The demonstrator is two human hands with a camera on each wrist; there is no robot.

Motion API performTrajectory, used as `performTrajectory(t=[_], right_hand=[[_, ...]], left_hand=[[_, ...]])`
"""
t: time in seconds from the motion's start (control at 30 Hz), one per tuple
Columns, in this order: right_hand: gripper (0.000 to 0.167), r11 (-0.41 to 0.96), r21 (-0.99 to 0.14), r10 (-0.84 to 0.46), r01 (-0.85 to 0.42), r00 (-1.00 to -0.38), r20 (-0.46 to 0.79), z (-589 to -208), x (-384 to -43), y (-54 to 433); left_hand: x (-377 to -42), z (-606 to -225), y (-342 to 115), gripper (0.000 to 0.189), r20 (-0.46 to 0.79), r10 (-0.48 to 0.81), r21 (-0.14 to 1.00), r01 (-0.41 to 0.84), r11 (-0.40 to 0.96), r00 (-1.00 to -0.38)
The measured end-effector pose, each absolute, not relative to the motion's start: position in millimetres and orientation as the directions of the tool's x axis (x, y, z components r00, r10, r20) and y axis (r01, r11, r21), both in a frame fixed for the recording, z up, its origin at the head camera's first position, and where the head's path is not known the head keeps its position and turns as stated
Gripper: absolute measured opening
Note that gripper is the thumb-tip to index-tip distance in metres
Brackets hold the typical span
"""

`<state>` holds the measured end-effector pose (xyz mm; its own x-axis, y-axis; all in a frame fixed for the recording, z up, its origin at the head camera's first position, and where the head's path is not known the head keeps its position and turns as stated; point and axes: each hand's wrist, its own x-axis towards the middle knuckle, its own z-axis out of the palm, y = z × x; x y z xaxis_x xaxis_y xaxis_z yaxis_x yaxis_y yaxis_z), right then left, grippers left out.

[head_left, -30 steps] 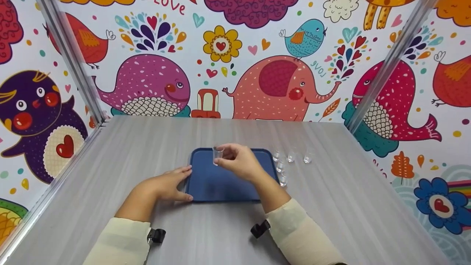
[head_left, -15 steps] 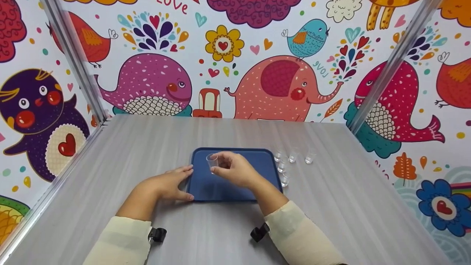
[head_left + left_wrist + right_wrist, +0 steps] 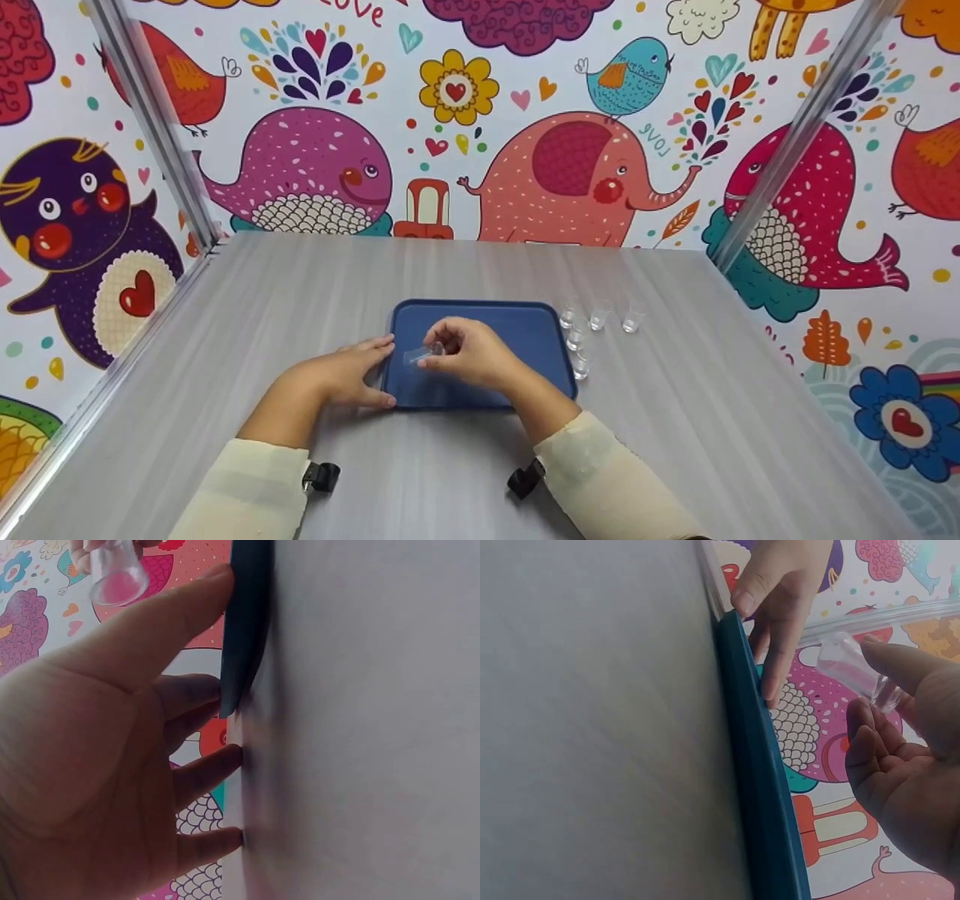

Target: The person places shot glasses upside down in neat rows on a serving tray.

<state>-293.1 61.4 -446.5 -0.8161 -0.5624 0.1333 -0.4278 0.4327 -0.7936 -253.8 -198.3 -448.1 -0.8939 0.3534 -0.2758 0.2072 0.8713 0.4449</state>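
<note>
Over the left half of a blue tray [image 3: 480, 397], my right hand [image 3: 476, 356] pinches a small clear shot glass [image 3: 415, 355] near its base. The glass lies tipped nearly sideways, its mouth pointing left toward my other hand. In the right wrist view, thumb and fingers close on the thick bottom of the glass [image 3: 847, 664]. My left hand [image 3: 341, 377] rests against the tray's left edge with its fingers extended. The left wrist view has its thumb at the tray rim [image 3: 244, 622] and two fingertips down on the table.
Several more clear shot glasses [image 3: 598, 318] stand upright just right of the tray, some close along its edge. The grey table [image 3: 300, 292] ends at a patterned back wall [image 3: 442, 165], with metal posts [image 3: 150, 127] at both sides.
My right hand has moved down and left over the tray, and the shot glass has tipped from upright to nearly sideways. My left hand stays at the tray's edge.
</note>
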Motion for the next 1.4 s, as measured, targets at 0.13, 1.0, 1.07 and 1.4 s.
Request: performTrajectory(t=[0.13,1.0,1.07,1.4], right_hand=[[0.031,0.458,-0.757,-0.579,-0.465,-0.803,0.142,-449.0,-291.0,57.8],[0.04,0.452,-0.772,-0.677,-0.448,-0.735,0.031,-449.0,-287.1,61.1],[0.041,0.445,-0.776,-0.667,-0.447,-0.743,0.045,-445.8,-289.9,69.2],[0.044,0.424,-0.8,-0.599,-0.425,-0.794,0.105,-440.0,-303.5,116.0]], left_hand=[[-255.3,-449.1,-199.0,0.101,-0.267,0.362,0.437,0.222,0.872,-0.893],[-253.3,-447.4,-198.3,0.101,-0.26,0.382,0.457,0.235,0.858,-0.887],[-253.6,-448.2,-198.2,0.101,-0.257,0.378,0.46,0.231,0.857,-0.89],[-252.0,-447.0,-198.8,0.101,-0.247,0.376,0.477,0.225,0.85,-0.893]])
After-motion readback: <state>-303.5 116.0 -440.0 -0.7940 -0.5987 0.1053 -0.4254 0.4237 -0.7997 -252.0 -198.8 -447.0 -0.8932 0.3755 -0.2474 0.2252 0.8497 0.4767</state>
